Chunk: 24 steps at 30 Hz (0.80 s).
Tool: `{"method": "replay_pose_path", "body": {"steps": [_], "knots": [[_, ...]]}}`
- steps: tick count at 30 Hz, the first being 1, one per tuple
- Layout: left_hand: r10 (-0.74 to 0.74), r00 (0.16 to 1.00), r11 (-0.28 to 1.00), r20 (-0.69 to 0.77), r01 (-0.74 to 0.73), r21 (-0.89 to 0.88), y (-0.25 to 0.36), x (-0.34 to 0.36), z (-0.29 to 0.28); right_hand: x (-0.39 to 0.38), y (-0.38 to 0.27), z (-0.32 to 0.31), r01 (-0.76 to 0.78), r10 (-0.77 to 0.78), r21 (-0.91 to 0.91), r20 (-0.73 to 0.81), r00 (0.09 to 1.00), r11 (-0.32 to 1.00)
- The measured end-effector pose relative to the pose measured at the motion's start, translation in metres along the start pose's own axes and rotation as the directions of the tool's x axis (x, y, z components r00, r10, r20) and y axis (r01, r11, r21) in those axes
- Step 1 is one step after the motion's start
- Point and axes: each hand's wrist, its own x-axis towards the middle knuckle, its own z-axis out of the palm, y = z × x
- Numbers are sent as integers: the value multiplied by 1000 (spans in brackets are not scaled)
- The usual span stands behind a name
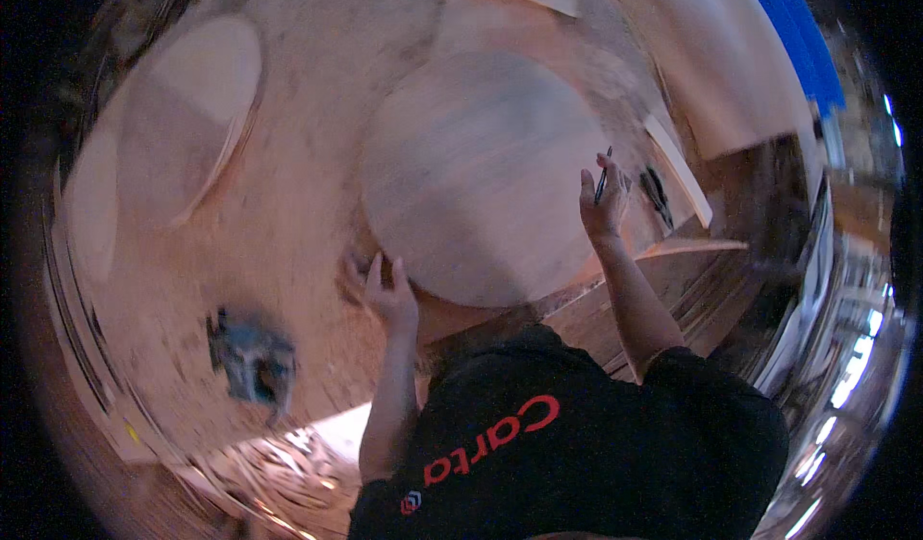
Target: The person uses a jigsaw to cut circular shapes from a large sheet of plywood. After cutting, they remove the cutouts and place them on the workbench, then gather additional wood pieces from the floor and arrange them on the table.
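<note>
A large round wooden board lies flat on the dusty worktable in front of me. At its near left edge, my left hand has its fingers spread, close to or touching the rim. My right hand is over the board's right side, with a thin dark pen or pencil held between the fingers and pointing up. Just right of that hand lies a dark, narrow hand tool, whose kind I cannot make out.
A teal power tool rests at the near left. Rounded boards lie overlapped at the far left. A pale wooden strip and a large curved sheet are on the right. Shavings or offcuts lie below the table edge.
</note>
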Motion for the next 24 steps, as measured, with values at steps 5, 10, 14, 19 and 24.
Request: {"method": "replay_pose_path", "body": {"steps": [5,10,14,19,24], "knots": [[-16,999,992,51,9,130,-1,3,6,-31,86,-1,-229,230,28,-63,971,973],[184,970,978,158,-197,73,-66,15,-2,-50,85,2,-289,302,182,-51,952,940],[134,960,986,246,-153,61,-75,19,-15,-49,81,-3,-325,336,184,-30,941,927],[-265,910,963,319,266,41,2,23,-19,-51,89,2,-328,328,137,18,944,935],[-146,887,989,438,143,41,-23,24,-32,-44,87,-1,-371,374,147,13,928,917]]}}
